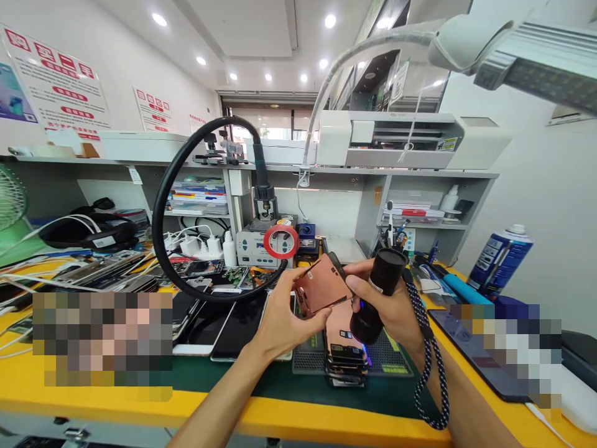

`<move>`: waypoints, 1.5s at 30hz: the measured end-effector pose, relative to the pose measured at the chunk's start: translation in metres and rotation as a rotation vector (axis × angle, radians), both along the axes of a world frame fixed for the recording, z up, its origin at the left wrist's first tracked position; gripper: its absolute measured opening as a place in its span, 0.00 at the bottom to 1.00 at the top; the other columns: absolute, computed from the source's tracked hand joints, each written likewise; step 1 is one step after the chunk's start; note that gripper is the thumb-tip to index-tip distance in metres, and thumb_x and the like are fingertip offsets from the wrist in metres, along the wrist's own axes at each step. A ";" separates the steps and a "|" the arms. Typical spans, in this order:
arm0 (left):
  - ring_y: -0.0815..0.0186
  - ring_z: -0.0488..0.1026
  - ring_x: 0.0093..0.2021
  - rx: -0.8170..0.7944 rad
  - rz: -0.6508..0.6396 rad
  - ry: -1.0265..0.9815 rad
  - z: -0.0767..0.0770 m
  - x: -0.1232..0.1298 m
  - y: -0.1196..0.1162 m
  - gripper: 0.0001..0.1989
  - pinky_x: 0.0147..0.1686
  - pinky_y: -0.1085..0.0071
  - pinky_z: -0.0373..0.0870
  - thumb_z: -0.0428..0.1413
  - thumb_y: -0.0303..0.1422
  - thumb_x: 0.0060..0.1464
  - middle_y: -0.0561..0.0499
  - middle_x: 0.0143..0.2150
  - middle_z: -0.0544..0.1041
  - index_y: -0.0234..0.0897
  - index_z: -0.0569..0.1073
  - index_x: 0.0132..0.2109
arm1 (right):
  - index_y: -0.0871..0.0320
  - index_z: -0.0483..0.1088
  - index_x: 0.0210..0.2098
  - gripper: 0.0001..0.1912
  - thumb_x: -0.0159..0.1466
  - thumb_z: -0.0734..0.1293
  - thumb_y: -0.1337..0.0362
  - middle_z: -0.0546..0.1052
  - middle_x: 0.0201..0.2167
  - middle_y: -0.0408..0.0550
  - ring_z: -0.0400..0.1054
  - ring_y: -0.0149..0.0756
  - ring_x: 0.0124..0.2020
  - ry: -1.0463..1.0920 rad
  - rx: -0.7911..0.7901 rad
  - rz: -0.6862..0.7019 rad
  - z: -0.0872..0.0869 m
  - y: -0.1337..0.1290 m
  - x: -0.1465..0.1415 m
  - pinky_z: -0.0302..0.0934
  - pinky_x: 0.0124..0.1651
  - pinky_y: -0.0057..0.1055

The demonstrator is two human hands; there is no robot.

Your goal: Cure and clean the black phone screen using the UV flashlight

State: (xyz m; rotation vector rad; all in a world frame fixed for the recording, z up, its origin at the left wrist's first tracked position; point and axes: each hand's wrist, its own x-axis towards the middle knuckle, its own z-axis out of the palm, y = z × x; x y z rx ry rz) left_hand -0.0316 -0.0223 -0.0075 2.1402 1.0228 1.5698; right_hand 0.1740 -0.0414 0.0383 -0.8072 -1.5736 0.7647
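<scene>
My left hand (284,317) is closed around the lower left edge of a copper-backed phone screen (323,285), held tilted above the mat. In my right hand (380,298) is a black flashlight (389,270), pointing down, with a blue-violet glow near its lower end. A black-and-white braided wrist strap (431,367) hangs from it. The thumb and fingertips of that same hand also touch the right edge of the screen. Below both hands, a stack of similar copper-backed phone screens (347,358) lies on a dark ribbed mat (310,362).
Tablets and phone parts (240,323) crowd the left side. A hot-air station (254,242) with a looping black hose (161,205) stands behind. At right are a blue spray can (501,261) and a dark tablet (476,348). A lamp (536,62) overhangs. Two patches are pixelated.
</scene>
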 end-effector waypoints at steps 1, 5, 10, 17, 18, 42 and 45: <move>0.59 0.71 0.52 0.008 0.000 0.004 -0.001 0.000 0.000 0.33 0.51 0.62 0.72 0.65 0.34 0.49 0.46 0.56 0.70 0.42 0.63 0.60 | 0.55 0.72 0.44 0.15 0.65 0.71 0.53 0.72 0.21 0.39 0.69 0.31 0.22 0.002 -0.015 0.002 0.000 0.000 0.000 0.65 0.28 0.27; 0.59 0.70 0.54 0.024 -0.015 0.007 -0.005 0.000 0.002 0.34 0.54 0.61 0.71 0.65 0.36 0.49 0.46 0.57 0.68 0.43 0.61 0.61 | 0.54 0.72 0.42 0.14 0.63 0.72 0.53 0.73 0.24 0.40 0.69 0.31 0.22 0.018 -0.040 -0.016 -0.002 0.004 0.001 0.66 0.27 0.27; 0.60 0.70 0.54 0.018 -0.004 -0.024 -0.009 0.002 0.003 0.37 0.56 0.59 0.71 0.66 0.36 0.49 0.46 0.58 0.65 0.44 0.58 0.62 | 0.55 0.72 0.39 0.16 0.59 0.75 0.52 0.77 0.35 0.45 0.70 0.31 0.22 0.092 -0.041 -0.145 -0.002 0.010 0.005 0.66 0.26 0.30; 0.59 0.68 0.57 0.169 0.057 0.005 -0.014 0.005 0.002 0.37 0.57 0.59 0.70 0.63 0.31 0.51 0.43 0.58 0.64 0.41 0.55 0.63 | 0.57 0.73 0.34 0.18 0.51 0.79 0.54 0.73 0.27 0.42 0.67 0.30 0.18 0.287 -0.074 -0.200 0.013 0.012 0.009 0.64 0.21 0.29; 0.58 0.68 0.57 0.180 0.062 0.017 -0.016 0.005 0.002 0.37 0.57 0.59 0.70 0.62 0.31 0.51 0.42 0.58 0.63 0.40 0.54 0.64 | 0.57 0.73 0.33 0.18 0.50 0.79 0.54 0.73 0.26 0.41 0.67 0.31 0.17 0.302 -0.074 -0.202 0.015 0.012 0.010 0.64 0.20 0.30; 0.53 0.71 0.58 0.257 0.145 0.124 -0.026 0.009 0.003 0.46 0.54 0.54 0.75 0.66 0.32 0.48 0.37 0.60 0.66 0.39 0.49 0.67 | 0.58 0.72 0.32 0.18 0.47 0.79 0.57 0.72 0.25 0.40 0.67 0.33 0.16 0.384 -0.106 -0.266 0.026 0.018 0.026 0.61 0.20 0.31; 0.54 0.72 0.56 0.243 0.167 0.101 -0.028 0.009 0.004 0.47 0.52 0.56 0.76 0.66 0.30 0.46 0.38 0.60 0.67 0.39 0.49 0.67 | 0.58 0.72 0.33 0.16 0.50 0.78 0.57 0.72 0.22 0.40 0.67 0.34 0.16 0.379 -0.102 -0.234 0.026 0.016 0.026 0.62 0.21 0.31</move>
